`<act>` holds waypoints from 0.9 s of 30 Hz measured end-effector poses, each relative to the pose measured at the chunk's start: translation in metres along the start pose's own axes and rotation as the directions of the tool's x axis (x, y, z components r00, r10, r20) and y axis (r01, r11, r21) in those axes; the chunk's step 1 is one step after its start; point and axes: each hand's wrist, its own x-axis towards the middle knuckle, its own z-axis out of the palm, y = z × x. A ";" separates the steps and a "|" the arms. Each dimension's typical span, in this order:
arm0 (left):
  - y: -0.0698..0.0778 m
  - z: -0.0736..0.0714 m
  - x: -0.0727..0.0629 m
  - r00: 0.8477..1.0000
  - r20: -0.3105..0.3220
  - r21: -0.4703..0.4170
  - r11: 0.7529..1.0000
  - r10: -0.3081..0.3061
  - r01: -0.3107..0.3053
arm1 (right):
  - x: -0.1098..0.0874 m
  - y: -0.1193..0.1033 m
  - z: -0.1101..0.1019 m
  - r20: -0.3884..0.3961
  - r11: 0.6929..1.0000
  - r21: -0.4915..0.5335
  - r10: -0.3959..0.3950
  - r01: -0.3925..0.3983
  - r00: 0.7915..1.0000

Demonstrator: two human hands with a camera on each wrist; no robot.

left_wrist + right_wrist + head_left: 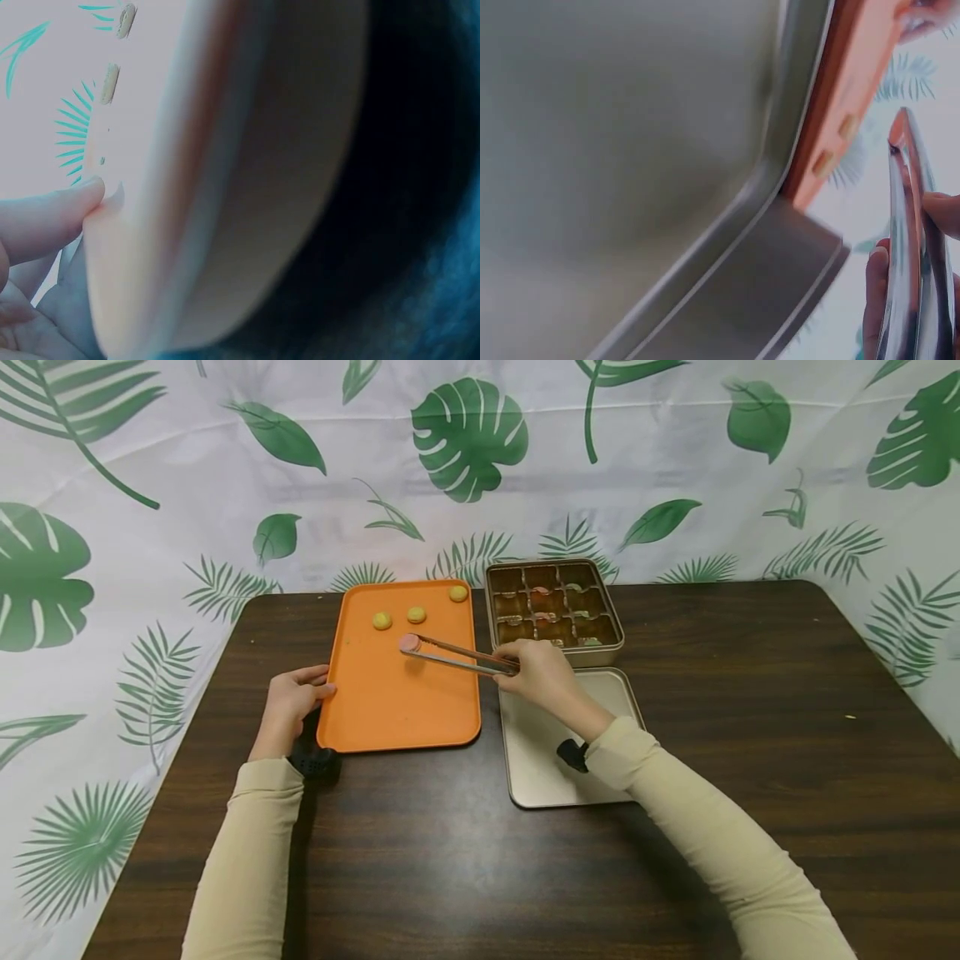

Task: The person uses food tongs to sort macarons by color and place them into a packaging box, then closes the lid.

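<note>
My right hand [542, 675] grips a pair of metal tongs [457, 657], which reach left over the orange tray [401, 710]. Between the tong tips is a small round pink macaron [410, 643], its shadow falling on the tray just below. My left hand [292, 700] holds the tray's left edge; in the left wrist view its thumb [56, 217] lies on the rim with the fingers behind. Three yellow macarons, a left one [382, 621], a middle one [416, 615] and a corner one [458, 593], sit toward the tray's far side. The right wrist view shows the tongs [911, 247] close up.
Right of the tray stands a gold tin [596, 656] with a divided insert; several compartments hold colored pieces. In front of it lies a flat pale metal lid [547, 777], partly under my right forearm. Everything rests on a dark wooden table [420, 860] before a leaf-print cloth [600, 485].
</note>
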 end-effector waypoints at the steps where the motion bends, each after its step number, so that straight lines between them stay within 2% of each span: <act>1: 0.000 0.000 0.000 1.000 0.002 -0.001 1.000 -0.001 0.001 | -0.002 0.002 -0.003 -0.016 1.000 0.005 0.002 -0.002 1.000; 5: 0.000 0.000 0.000 1.000 0.002 0.000 1.000 0.000 0.000 | -0.010 0.014 -0.017 -0.070 1.000 0.016 0.004 -0.003 0.998; 14: 0.001 -0.001 0.000 1.000 0.002 0.014 1.000 0.000 0.000 | -0.035 0.054 -0.044 -0.120 0.996 0.046 0.088 -0.083 0.989; 20: 0.001 -0.002 -0.001 1.000 0.001 0.014 1.000 -0.015 0.015 | -0.051 0.073 -0.058 -0.166 0.994 0.043 0.110 -0.104 0.980; 27: 0.001 -0.002 -0.002 1.000 0.013 0.015 1.000 -0.007 0.007 | -0.067 0.092 -0.068 -0.185 0.993 0.029 0.121 -0.118 0.975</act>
